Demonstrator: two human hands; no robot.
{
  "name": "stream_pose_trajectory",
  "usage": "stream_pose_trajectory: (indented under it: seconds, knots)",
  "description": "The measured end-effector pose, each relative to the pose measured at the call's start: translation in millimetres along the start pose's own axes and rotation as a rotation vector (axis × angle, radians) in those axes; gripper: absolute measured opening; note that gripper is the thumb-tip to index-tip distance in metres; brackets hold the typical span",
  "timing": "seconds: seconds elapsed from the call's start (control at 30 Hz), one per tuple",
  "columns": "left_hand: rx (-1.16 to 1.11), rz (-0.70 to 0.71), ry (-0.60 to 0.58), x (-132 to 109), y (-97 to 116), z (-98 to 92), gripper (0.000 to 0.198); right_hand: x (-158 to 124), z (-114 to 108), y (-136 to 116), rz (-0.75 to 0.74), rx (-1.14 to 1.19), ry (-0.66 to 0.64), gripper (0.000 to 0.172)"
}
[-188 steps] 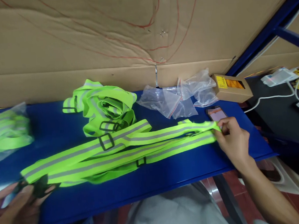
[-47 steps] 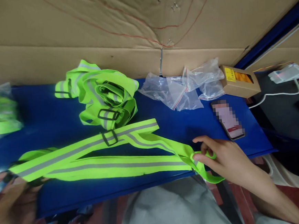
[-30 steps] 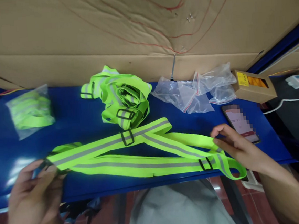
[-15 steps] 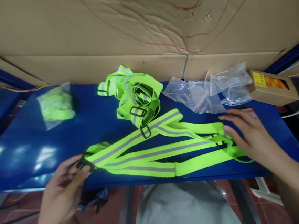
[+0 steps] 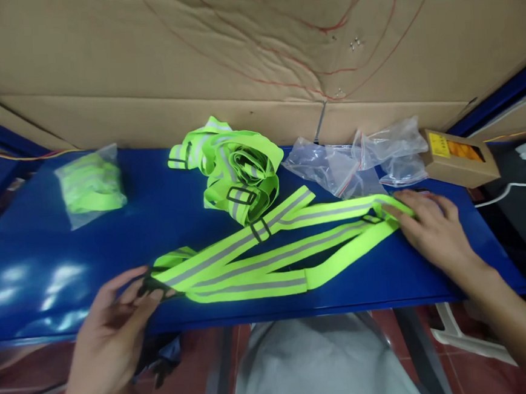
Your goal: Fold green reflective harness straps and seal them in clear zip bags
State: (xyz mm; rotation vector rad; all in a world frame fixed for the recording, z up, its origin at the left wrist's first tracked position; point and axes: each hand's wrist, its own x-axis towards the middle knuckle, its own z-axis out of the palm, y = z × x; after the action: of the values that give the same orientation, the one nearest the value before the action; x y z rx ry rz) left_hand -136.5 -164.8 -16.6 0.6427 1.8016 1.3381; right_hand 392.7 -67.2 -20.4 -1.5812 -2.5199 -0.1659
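A neon-yellow reflective strap harness (image 5: 250,262) with grey stripes stretches across the front of the blue table. At its left end, my left hand (image 5: 118,321) pinches a black plastic buckle (image 5: 150,285) where the straps meet. My right hand (image 5: 431,226) is closed on the bunched straps at the right end, its fingertips partly hiding them. A black slider (image 5: 261,229) sits on the upper strap. Just behind lies a tangled heap of similar reflective straps (image 5: 237,165), close to the upper strap.
A clear bag of folded neon straps (image 5: 91,185) lies at the left. Toward the back right are several transparent zip bags (image 5: 333,162) and a small cardboard box (image 5: 463,169) with orange contents. A cardboard wall (image 5: 143,67) bounds the blue table (image 5: 154,205) behind.
My right hand has closed on the right-end straps and drawn them straighter, away from me. The loose loops there are gathered up. My left hand keeps its hold on the buckle.
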Motion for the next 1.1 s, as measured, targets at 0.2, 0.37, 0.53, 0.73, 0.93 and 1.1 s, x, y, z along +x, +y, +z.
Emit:
stream_pose_trajectory:
  seconds: [0.2, 0.37, 0.53, 0.73, 0.93, 1.1]
  knots:
    - [0.136, 0.023, -0.038, -16, -7, -0.3, 0.07, 47, -33, 27, -0.268, -0.049, 0.029, 0.052]
    - [0.161, 0.068, -0.078, -19, -15, -3.2, 0.066, 81, -69, -58, -0.364, 0.215, -0.054, 0.052]
    - [0.1, 0.109, -0.127, -14, -22, -3.7, 0.07, 147, -35, -138, -0.577, 0.144, -0.137, 0.071]
    - [0.264, 0.22, -0.078, -14, -39, -11.7, 0.045, 139, -13, -145, -0.587, 0.083, -0.196, 0.078]
    - [0.337, 0.235, -0.089, -12, -49, -19.3, 0.045, 72, -16, -153, -0.564, 0.093, -0.14, 0.094]
    - [0.375, 0.22, -0.096, -10, -42, -16.6, 0.054, 76, -5, -153, -0.572, 0.091, -0.121, 0.113]
